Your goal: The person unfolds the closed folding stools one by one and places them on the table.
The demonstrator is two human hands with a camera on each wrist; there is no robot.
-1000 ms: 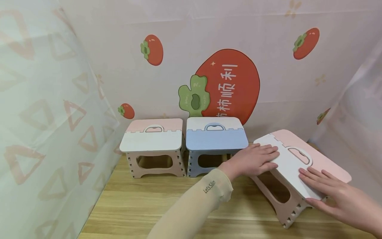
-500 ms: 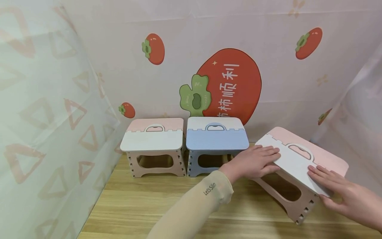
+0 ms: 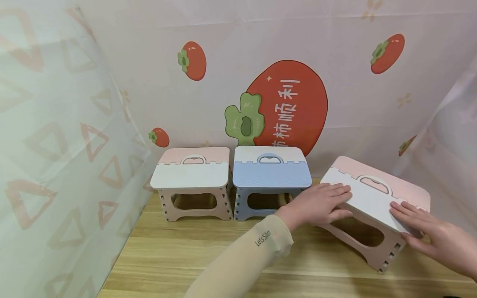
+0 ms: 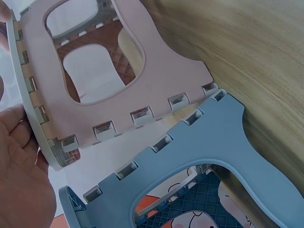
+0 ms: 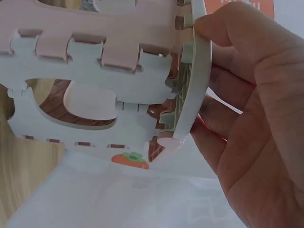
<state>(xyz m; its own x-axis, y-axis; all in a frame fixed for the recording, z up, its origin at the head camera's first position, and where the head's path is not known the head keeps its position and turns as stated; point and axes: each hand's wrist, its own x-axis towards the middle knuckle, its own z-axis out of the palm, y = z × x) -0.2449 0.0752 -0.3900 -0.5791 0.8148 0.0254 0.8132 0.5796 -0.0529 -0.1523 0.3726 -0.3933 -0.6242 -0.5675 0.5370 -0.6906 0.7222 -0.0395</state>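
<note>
A pink-and-white folding step stool (image 3: pixel 372 198) stands at an angle on the right, its handle loop uppermost. My left hand (image 3: pixel 318 203) rests on the white top near the left end, fingers extended. My right hand (image 3: pixel 434 236) lies with straight fingers on the right end of the white top, thumb at the front edge. In the right wrist view that thumb touches the rim of the stool (image 5: pixel 204 71), with the other fingers over the top. A blue-and-white folding stool (image 3: pixel 272 174) stands just left; in the left wrist view the blue stool's leg panel (image 4: pixel 190 137) appears to meet the pink leg.
Another pink-and-white folding stool (image 3: pixel 190 176) stands at the left, close beside the blue one. All three are on a wood-grain surface (image 3: pixel 167 256). A printed cloth (image 3: pixel 346 103) hangs behind, and more cloth (image 3: pixel 74 145) covers the left side.
The right-hand stool has turned under my hands, its right end moving back, so its front edge lies more nearly in line with the others. My right hand has travelled along with it.
</note>
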